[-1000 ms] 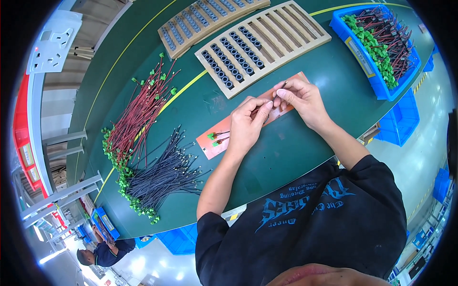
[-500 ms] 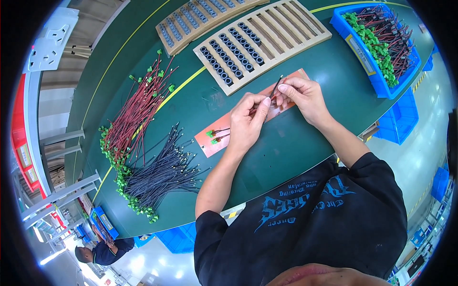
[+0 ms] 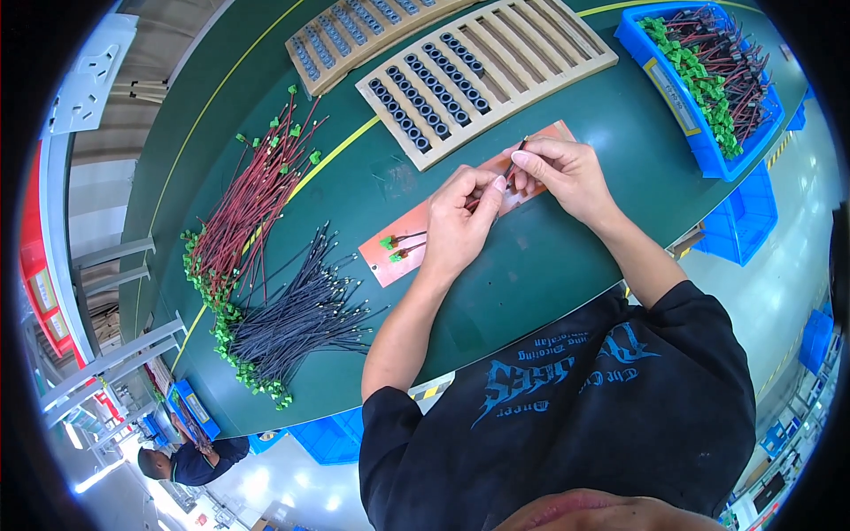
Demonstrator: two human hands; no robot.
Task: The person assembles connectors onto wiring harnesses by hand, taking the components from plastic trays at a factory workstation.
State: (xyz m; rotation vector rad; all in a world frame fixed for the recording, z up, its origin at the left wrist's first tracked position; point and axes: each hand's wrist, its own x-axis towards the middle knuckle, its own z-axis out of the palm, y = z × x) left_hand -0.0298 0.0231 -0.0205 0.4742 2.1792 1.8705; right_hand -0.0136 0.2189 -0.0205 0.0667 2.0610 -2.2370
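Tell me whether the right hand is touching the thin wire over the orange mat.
Touching. The head view shows the right hand pinching the wire between thumb and fingertips, its dark end sticking up above them, over the orange mat.

Beyond the pinching hands, the slotted wooden tray (image 3: pixel 496 66) stands close, blocking the far side. Bare green table (image 3: pixel 549 265) lies open on the near side. Left of the grip, wire bundles (image 3: pixel 266 265) crowd; a blue bin (image 3: pixel 708 80) stands to the right.

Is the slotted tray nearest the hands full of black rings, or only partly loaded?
Partly loaded. The slotted tray has black rings filling only its left few slots; the slots to the right show empty.
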